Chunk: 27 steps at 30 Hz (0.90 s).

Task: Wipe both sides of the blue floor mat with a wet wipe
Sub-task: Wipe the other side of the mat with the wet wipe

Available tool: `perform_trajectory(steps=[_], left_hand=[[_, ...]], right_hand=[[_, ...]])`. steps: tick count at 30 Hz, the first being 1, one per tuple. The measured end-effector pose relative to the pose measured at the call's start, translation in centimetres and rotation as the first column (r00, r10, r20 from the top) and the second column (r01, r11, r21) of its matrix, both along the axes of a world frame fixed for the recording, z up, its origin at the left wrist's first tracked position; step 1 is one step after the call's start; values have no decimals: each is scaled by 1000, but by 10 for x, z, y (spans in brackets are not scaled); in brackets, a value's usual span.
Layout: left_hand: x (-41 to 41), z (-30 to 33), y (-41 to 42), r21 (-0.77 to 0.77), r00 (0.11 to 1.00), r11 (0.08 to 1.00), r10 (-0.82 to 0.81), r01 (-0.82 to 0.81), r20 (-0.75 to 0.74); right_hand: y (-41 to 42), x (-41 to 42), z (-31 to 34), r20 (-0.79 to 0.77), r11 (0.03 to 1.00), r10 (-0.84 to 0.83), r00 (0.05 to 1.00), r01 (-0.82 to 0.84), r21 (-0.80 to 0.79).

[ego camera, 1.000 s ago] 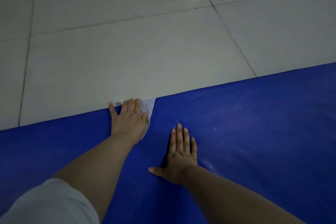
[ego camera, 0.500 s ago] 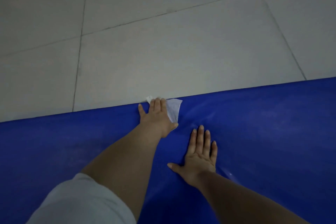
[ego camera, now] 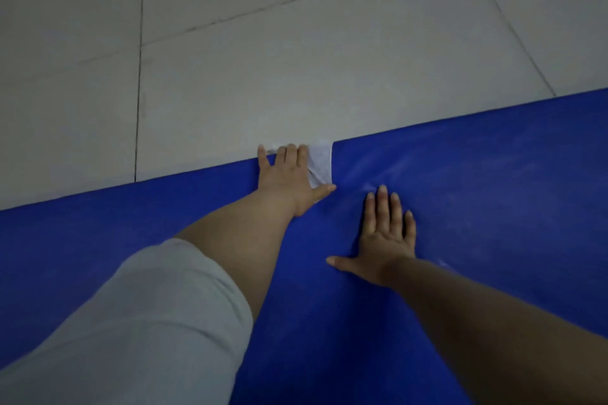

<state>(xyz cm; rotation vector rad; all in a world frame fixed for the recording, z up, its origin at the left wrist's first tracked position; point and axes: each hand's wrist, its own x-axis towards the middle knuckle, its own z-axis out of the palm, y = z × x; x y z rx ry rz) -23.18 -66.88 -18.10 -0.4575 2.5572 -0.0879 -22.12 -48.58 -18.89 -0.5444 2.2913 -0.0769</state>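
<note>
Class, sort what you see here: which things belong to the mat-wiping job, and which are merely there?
Belong to the job:
blue floor mat
wet wipe
left hand, pressing the wipe
right hand, flat on the mat

Merely there:
tiled floor
grey sleeve

No words, labels, brand marks, numbers or signs can be read anywhere here, neither on the blue floor mat (ego camera: pixel 460 207), the wet wipe (ego camera: pixel 320 163) nor the floor tiles (ego camera: pixel 296 59).

- The left hand (ego camera: pixel 289 176), pressing the white crumpled wet wipe (ego camera: pixel 318 165), slid rightward along the blue floor mat's (ego camera: pixel 493 194) far edge.
- The flat right hand (ego camera: pixel 383 233) shifted right too.
</note>
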Motion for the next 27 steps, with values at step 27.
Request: perform_trajectory(steps=[27], left_hand=[[194, -18, -287, -101, 946, 954, -293, 281, -140]], right_hand=[[-241, 198, -25, -454, 950, -308, 836, 292, -106]])
